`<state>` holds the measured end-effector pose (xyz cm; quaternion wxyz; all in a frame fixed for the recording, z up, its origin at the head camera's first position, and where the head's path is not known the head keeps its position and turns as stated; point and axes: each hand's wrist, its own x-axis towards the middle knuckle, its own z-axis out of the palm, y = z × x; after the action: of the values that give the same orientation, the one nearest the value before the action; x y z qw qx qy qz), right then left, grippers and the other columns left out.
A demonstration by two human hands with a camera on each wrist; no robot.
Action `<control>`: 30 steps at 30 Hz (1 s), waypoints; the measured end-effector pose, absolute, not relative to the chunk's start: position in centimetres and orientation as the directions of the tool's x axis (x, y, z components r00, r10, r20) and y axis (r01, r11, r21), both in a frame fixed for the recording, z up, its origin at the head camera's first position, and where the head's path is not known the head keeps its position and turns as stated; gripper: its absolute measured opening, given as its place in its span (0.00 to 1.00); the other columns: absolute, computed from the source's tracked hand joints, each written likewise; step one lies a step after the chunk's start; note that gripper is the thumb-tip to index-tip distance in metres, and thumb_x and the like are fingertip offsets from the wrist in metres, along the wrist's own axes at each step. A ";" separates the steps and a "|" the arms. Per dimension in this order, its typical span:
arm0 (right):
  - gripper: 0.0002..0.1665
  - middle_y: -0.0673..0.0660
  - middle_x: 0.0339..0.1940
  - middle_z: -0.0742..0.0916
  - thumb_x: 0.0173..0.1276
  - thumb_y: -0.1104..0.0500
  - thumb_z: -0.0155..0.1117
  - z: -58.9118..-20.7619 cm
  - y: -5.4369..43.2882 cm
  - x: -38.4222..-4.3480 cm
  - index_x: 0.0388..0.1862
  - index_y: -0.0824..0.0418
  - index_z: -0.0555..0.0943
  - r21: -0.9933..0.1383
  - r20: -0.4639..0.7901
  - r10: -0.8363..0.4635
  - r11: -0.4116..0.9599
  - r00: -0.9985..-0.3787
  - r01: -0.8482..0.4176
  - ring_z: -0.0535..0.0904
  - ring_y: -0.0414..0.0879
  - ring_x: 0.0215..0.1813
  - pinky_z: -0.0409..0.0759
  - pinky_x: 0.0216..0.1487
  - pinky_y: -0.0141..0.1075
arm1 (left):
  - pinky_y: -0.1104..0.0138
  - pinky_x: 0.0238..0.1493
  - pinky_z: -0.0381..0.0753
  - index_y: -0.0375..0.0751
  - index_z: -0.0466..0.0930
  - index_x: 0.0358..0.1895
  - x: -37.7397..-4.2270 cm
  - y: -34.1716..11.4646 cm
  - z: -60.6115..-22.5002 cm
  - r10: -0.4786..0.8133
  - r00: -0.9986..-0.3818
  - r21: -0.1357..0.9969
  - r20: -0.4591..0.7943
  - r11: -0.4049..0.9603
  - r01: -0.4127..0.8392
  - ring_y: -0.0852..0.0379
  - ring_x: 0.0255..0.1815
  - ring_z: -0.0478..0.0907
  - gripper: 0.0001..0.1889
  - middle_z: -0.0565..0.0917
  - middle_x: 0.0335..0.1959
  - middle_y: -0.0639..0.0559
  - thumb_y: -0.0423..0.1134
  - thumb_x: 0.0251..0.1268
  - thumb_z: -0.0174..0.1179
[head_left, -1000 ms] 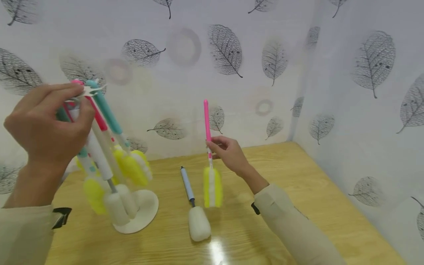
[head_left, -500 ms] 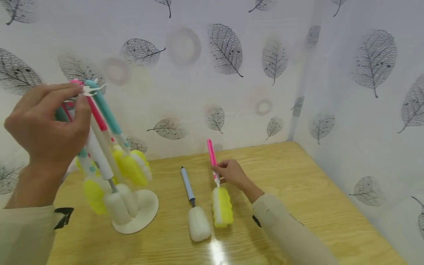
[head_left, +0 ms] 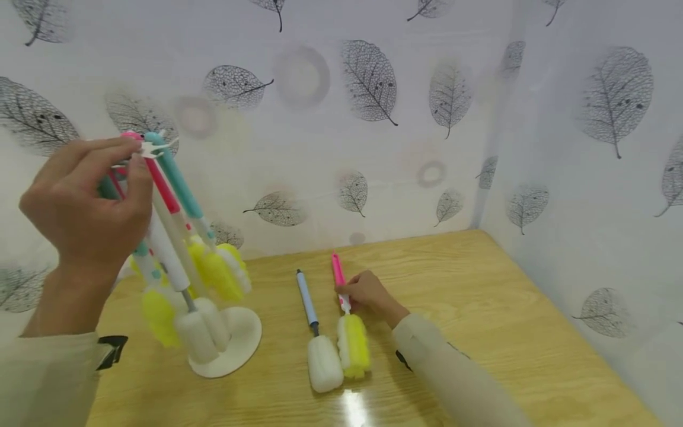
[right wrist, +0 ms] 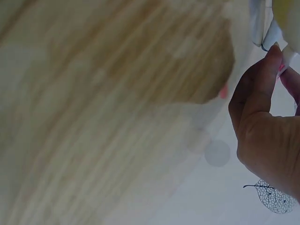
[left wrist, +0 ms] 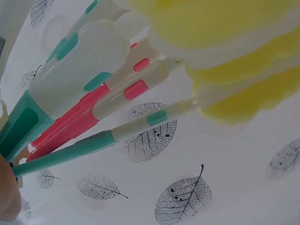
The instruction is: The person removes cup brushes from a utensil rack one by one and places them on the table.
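In the head view my left hand (head_left: 88, 201) pinches the white hooked top (head_left: 152, 149) of a brush stand with a round white base (head_left: 246, 341). Bottle brushes hang from it, among them one with a teal handle (head_left: 178, 184) and one with a red handle (head_left: 164, 188); yellow-and-white sponge heads (left wrist: 243, 89) crowd the left wrist view. My right hand (head_left: 370, 296) pinches a pink-handled bottle brush (head_left: 353, 347) low over the table, its sponge head toward me. Just left of it lies a blue-handled bottle brush (head_left: 324, 365) with a white head. Most of the hooks are behind my left fingers.
A wooden table (head_left: 453, 332) carries everything, its back edge against a leaf-printed white curtain (head_left: 299, 136). A second curtain side (head_left: 576, 178) runs along the right edge. The stand occupies the table's left part.
My right hand has lowered the pink-handled brush from upright in the air down beside the blue-handled one, its handle now tipped back. My left hand stays on the stand's top.
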<state>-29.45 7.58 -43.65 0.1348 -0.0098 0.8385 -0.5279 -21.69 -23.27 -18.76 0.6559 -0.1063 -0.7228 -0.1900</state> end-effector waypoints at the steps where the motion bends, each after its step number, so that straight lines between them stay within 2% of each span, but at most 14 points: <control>1: 0.13 0.54 0.14 0.80 0.61 0.57 0.68 -43.7 7.5 -29.4 0.27 0.68 0.83 -0.885 -0.222 -0.158 0.447 -0.962 0.131 0.76 0.41 0.15 0.78 0.20 0.32 | 0.74 0.48 0.71 0.39 0.88 0.42 -21.6 -23.3 -18.8 -0.093 -0.126 0.137 0.988 0.907 0.399 0.43 0.43 0.82 0.18 0.87 0.41 0.47 0.48 0.62 0.56; 4: 0.13 0.53 0.13 0.78 0.60 0.57 0.69 -43.8 7.4 -29.2 0.24 0.67 0.82 -0.877 -0.240 -0.156 0.458 -0.958 0.146 0.75 0.40 0.14 0.77 0.19 0.31 | 0.75 0.49 0.71 0.39 0.87 0.43 -21.5 -23.3 -18.8 -0.092 -0.143 0.141 0.985 0.908 0.394 0.44 0.44 0.82 0.18 0.86 0.42 0.47 0.48 0.62 0.55; 11: 0.14 0.55 0.16 0.82 0.59 0.55 0.71 -43.7 7.1 -29.2 0.25 0.66 0.82 -0.863 -0.269 -0.179 0.482 -0.946 0.154 0.75 0.40 0.16 0.75 0.19 0.29 | 0.82 0.44 0.65 0.39 0.88 0.40 -21.8 -23.3 -18.8 -0.118 -0.109 0.153 0.987 0.898 0.412 0.41 0.41 0.82 0.16 0.87 0.40 0.48 0.46 0.61 0.57; 14: 0.14 0.55 0.17 0.83 0.59 0.54 0.71 -43.8 7.1 -29.4 0.25 0.65 0.83 -0.845 -0.285 -0.174 0.509 -0.943 0.161 0.75 0.40 0.15 0.74 0.18 0.28 | 0.84 0.43 0.63 0.39 0.88 0.40 -21.9 -23.4 -18.8 -0.126 -0.113 0.162 0.986 0.895 0.416 0.41 0.41 0.82 0.16 0.87 0.40 0.48 0.46 0.61 0.57; 21: 0.14 0.55 0.16 0.81 0.59 0.54 0.71 -44.1 6.9 -29.9 0.26 0.64 0.82 -0.825 -0.299 -0.161 0.539 -0.941 0.170 0.77 0.41 0.15 0.76 0.19 0.29 | 0.84 0.43 0.62 0.39 0.88 0.42 -21.6 -23.3 -18.7 -0.114 -0.127 0.156 0.985 0.902 0.402 0.40 0.41 0.82 0.16 0.87 0.41 0.47 0.46 0.62 0.56; 26: 0.15 0.54 0.16 0.80 0.60 0.53 0.70 -44.2 6.8 -29.8 0.25 0.65 0.82 -0.837 -0.271 -0.174 0.528 -0.947 0.142 0.77 0.40 0.15 0.78 0.20 0.31 | 0.78 0.47 0.69 0.37 0.88 0.41 -21.4 -23.1 -18.7 -0.118 -0.118 0.156 0.986 0.902 0.401 0.40 0.41 0.82 0.16 0.86 0.41 0.45 0.44 0.61 0.56; 30: 0.15 0.54 0.16 0.81 0.61 0.53 0.69 -44.0 6.9 -29.6 0.24 0.65 0.82 -0.849 -0.265 -0.191 0.510 -0.945 0.135 0.77 0.41 0.16 0.80 0.23 0.33 | 0.81 0.46 0.67 0.35 0.88 0.39 -21.4 -23.0 -18.6 -0.125 -0.113 0.161 0.986 0.895 0.416 0.40 0.40 0.82 0.16 0.87 0.39 0.45 0.43 0.61 0.55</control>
<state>-29.57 6.93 -43.99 0.1650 -0.0166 0.8532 -0.4946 -21.41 -22.99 -18.55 0.6582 -0.1013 -0.7172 -0.2053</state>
